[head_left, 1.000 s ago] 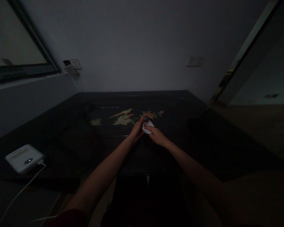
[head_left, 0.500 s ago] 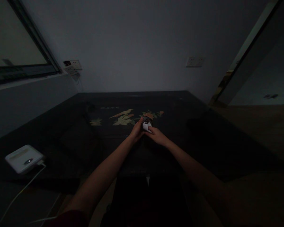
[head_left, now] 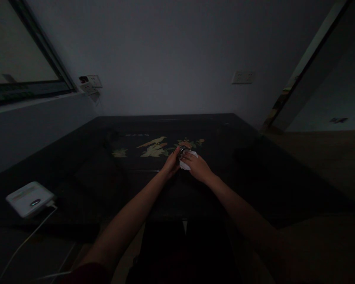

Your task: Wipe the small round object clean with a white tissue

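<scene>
In the head view, my left hand (head_left: 172, 163) is closed round the left side of a small dark, shiny, round-rimmed object (head_left: 182, 149); its exact kind is too dim to make out. My right hand (head_left: 200, 167) lies over a white tissue (head_left: 184, 165), pressing it against the object with the fingers together. Tissue edges stick out above and below those fingers. Both hands meet over the dark glossy table (head_left: 177, 197), just in front of its painted flowers (head_left: 185, 143). The lower part of the object is hidden by my hands.
A white box-shaped device (head_left: 31, 197) with a cable (head_left: 32, 232) sits at the table's left. Beyond the table's far edge stands a wall with sockets (head_left: 243, 77). A window (head_left: 20, 47) is at left, a doorway (head_left: 307, 67) at right. The room is dim.
My right hand has turned from pinching the tissue at the object's near side to lying over it, fingers across the tissue. My left hand keeps its hold in about the same place.
</scene>
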Motion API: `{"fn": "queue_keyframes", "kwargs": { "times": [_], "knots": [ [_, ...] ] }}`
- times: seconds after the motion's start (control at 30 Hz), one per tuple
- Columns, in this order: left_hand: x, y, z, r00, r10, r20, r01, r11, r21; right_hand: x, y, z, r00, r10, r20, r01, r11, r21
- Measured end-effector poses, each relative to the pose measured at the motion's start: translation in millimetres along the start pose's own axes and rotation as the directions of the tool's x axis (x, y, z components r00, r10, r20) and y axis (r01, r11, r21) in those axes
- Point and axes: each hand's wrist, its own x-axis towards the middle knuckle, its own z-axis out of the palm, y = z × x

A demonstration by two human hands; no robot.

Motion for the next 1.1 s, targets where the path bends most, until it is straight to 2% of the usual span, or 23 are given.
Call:
{"fn": "queue_keyframes", "kwargs": {
  "times": [0.23,0.53,0.63,0.7,0.77,0.87,0.93,1.0,1.03,1.1],
  "knots": [
    [-1.8,0.4,4.6,1.000,0.013,-0.021,-0.014,1.000,-0.021,-0.2,-5.6,0.5,0.996,0.084,0.040,-0.084,0.996,0.016],
    [-7.8,6.2,13.5,0.997,0.039,-0.070,-0.041,0.999,-0.025,-0.3,-8.5,10.7,0.992,0.128,-0.004,-0.120,0.937,0.327],
    [-9.0,6.5,10.6,0.997,0.018,-0.079,-0.018,1.000,-0.004,3.3,-7.3,13.6,0.991,0.133,-0.013,-0.109,0.858,0.501],
    [-9.2,6.4,8.5,0.996,0.001,-0.093,0.001,1.000,0.022,6.6,-6.0,16.3,0.986,0.169,-0.001,-0.131,0.766,0.629],
    [-9.3,6.2,7.3,0.994,-0.010,-0.107,0.015,0.999,0.044,9.5,-5.2,19.7,0.976,0.215,0.033,-0.164,0.626,0.762],
    [-10.0,6.3,7.7,0.994,-0.012,-0.113,0.019,0.998,0.054,11.9,-4.6,25.0,0.961,0.264,0.082,-0.179,0.367,0.913],
    [-10.8,6.6,8.8,0.994,-0.011,-0.112,0.017,0.998,0.057,12.4,-3.7,28.1,0.952,0.292,0.094,-0.172,0.253,0.952],
    [-11.4,6.9,9.6,0.994,-0.019,-0.112,0.026,0.998,0.058,12.7,-1.9,30.4,0.946,0.310,0.093,-0.170,0.231,0.958],
    [-11.4,7.0,9.8,0.993,-0.026,-0.112,0.033,0.998,0.057,12.8,-0.7,31.1,0.945,0.314,0.092,-0.177,0.252,0.951],
    [-10.8,6.9,9.9,0.993,-0.026,-0.113,0.033,0.998,0.054,12.8,1.9,31.1,0.948,0.304,0.090,-0.200,0.353,0.914]
  ]
}}
